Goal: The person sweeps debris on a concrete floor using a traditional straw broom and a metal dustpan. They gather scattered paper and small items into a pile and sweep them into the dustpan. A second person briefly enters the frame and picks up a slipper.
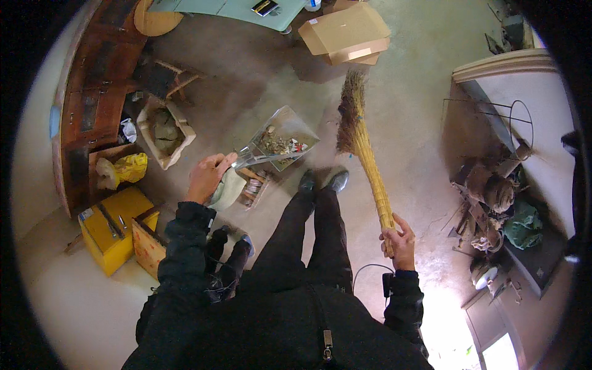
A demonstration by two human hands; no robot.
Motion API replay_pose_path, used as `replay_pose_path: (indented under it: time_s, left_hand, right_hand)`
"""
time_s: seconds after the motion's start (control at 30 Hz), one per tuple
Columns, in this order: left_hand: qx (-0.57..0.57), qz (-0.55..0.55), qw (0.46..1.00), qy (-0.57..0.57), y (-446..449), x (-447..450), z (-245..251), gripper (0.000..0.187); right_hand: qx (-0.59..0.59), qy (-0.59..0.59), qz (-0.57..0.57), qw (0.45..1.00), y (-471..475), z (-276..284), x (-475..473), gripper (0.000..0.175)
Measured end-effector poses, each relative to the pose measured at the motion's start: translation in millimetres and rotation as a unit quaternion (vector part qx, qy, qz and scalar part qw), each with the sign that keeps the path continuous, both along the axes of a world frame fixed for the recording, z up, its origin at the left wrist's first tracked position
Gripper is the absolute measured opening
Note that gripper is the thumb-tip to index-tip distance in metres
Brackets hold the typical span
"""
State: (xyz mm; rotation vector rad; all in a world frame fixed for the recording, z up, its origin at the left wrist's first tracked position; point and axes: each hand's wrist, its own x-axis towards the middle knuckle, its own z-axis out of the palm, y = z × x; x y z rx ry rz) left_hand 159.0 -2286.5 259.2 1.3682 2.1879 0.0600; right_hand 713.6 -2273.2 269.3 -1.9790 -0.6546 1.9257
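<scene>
My left hand (208,176) grips the handle end of a dustpan (286,119), held out ahead of my shoes. Dry sweepings (276,143) with white and red scraps lie in the pan. In my right hand (401,245) is the lower end of the handle of a yellow straw broom (371,178). Its dark, frayed bristles (349,113) point away from me, to the right of the pan. Just below the left hand shows a pale green fabric item (227,190), partly hidden. A small wooden stool or rack (253,188) is beside it.
Cardboard boxes (349,30) stand ahead, near a pale green table (231,11). To the left are a foam box (182,138), a yellow box (108,231) and a wooden cabinet (95,88). Scrap (490,189) is heaped right. Another person's legs (233,259) show by my left sleeve.
</scene>
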Motion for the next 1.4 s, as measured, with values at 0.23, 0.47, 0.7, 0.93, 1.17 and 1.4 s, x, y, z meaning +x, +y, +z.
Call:
replay_pose_path:
  time_s: [0.23,0.47,0.7,0.93,1.17,1.4]
  left_hand:
    - [-0.012,-0.034,0.999,0.034,8,9,30,0.047]
    - [-0.009,-0.104,0.992,0.070,15,7,4,0.049]
    - [-0.005,-0.125,0.991,0.057,17,-1,-8,0.043]
    - [-0.013,-0.194,0.976,0.100,19,-5,-11,0.021]
    - [-0.007,-0.336,0.932,0.135,10,-19,-25,0.041]
    - [0.009,-0.400,0.908,0.129,13,-14,-33,0.042]
  right_hand:
    - [-0.038,0.055,-0.089,0.994,-16,-4,-18,0.070]
    - [-0.034,0.105,-0.152,0.982,-23,-35,-37,0.058]
    - [-0.073,0.295,-0.254,0.918,4,-97,-78,0.035]
    - [-0.076,0.196,-0.232,0.950,-7,-123,-90,0.024]
    - [-0.075,0.176,-0.276,0.942,-51,-77,-72,0.027]
    - [-0.029,0.154,-0.339,0.928,-72,-34,-56,0.038]
